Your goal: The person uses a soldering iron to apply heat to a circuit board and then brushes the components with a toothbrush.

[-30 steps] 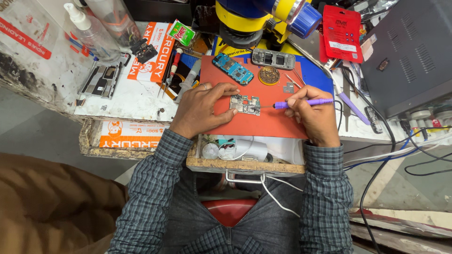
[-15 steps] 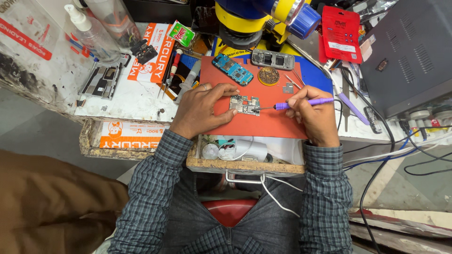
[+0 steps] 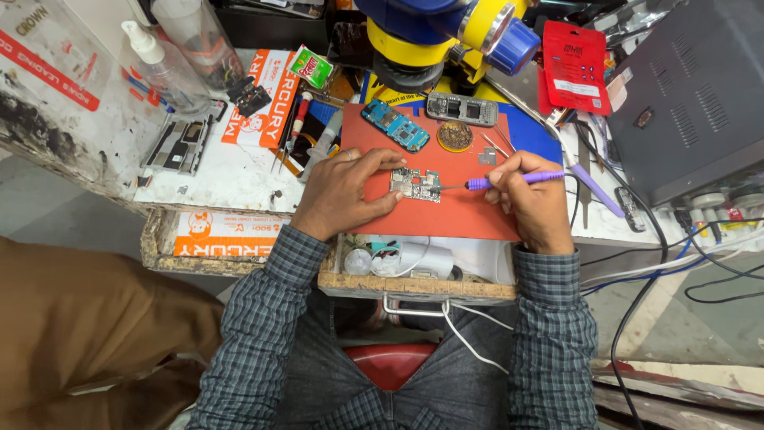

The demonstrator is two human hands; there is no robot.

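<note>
Cluttered white workbench [image 3: 231, 179] carries a red work mat [image 3: 469, 211] at centre, below a blue and yellow microscope [image 3: 446, 32]. At far left stands a clear spray bottle [image 3: 159, 68]. Left hand [image 3: 342, 195] lies flat on the mat, fingers pressed against the small circuit board [image 3: 415, 184] at mid-mat. Right hand [image 3: 537, 203] is closed around a purple-handled tool [image 3: 509, 181], its metal tip touching the board's right edge. Grey equipment case [image 3: 684, 95] sits at far right.
</note>
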